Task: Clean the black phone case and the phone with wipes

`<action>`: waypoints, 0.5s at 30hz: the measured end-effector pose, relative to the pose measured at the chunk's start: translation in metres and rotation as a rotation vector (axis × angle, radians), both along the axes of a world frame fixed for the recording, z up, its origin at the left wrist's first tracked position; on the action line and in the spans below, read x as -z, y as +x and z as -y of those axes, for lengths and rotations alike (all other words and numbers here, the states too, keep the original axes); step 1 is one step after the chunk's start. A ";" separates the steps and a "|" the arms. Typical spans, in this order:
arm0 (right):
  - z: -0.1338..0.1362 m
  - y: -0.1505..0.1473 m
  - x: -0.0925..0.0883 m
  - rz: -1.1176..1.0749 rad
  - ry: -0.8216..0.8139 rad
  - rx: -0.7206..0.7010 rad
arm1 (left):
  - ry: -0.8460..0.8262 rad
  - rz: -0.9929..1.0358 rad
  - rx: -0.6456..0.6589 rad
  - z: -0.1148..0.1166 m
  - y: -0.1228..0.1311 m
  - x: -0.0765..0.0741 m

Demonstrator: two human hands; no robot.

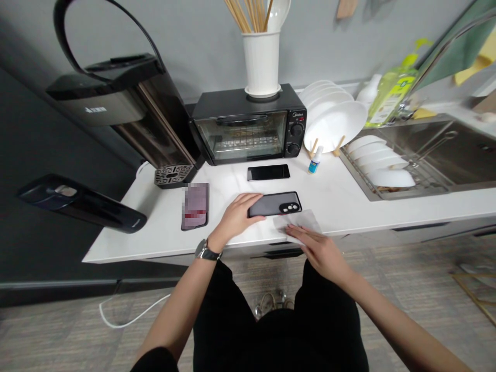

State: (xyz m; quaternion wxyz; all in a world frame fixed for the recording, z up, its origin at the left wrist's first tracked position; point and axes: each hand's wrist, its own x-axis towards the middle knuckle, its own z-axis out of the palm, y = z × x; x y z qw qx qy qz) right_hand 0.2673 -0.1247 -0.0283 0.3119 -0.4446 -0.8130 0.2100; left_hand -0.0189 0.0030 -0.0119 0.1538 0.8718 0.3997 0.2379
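Note:
My left hand (pixel 237 216) grips the left end of a black phone (pixel 279 203) that lies back up on the white counter (pixel 349 201), camera bump to the right. A watch sits on that wrist. My right hand (pixel 318 248) rests flat, fingers stretched, on a white cloth (pixel 297 222) at the counter's front edge, just below the phone. A second black phone (pixel 268 172) lies screen up behind it. A third phone (pixel 195 205) lies to the left. A small dropper bottle (pixel 314 161) with a blue label stands to the right.
A black toaster oven (pixel 248 125) stands at the back with a white utensil holder (pixel 261 62) on top. A coffee machine (pixel 127 108) is at the left, white plates (pixel 335 116) and a sink (pixel 437 150) with a dish rack at the right.

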 end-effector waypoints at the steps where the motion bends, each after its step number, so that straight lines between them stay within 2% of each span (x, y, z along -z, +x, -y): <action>1: 0.003 0.005 -0.002 -0.072 -0.067 0.074 | -0.003 0.006 -0.006 0.007 0.002 -0.001; 4: 0.001 0.017 -0.005 -0.366 -0.232 0.336 | -0.011 0.013 -0.045 0.019 0.005 -0.001; 7: -0.019 0.025 -0.009 -0.807 -0.385 0.508 | -0.032 0.011 -0.063 0.020 0.006 0.001; 9: -0.038 0.028 -0.013 -1.055 -0.490 0.541 | -0.036 0.012 -0.064 0.018 0.005 0.002; 11: -0.057 0.029 -0.018 -1.170 -0.576 0.531 | -0.032 0.014 -0.065 0.018 0.004 0.003; 15: -0.081 0.026 -0.016 -1.089 -0.740 0.410 | -0.017 0.015 -0.065 0.019 0.004 0.002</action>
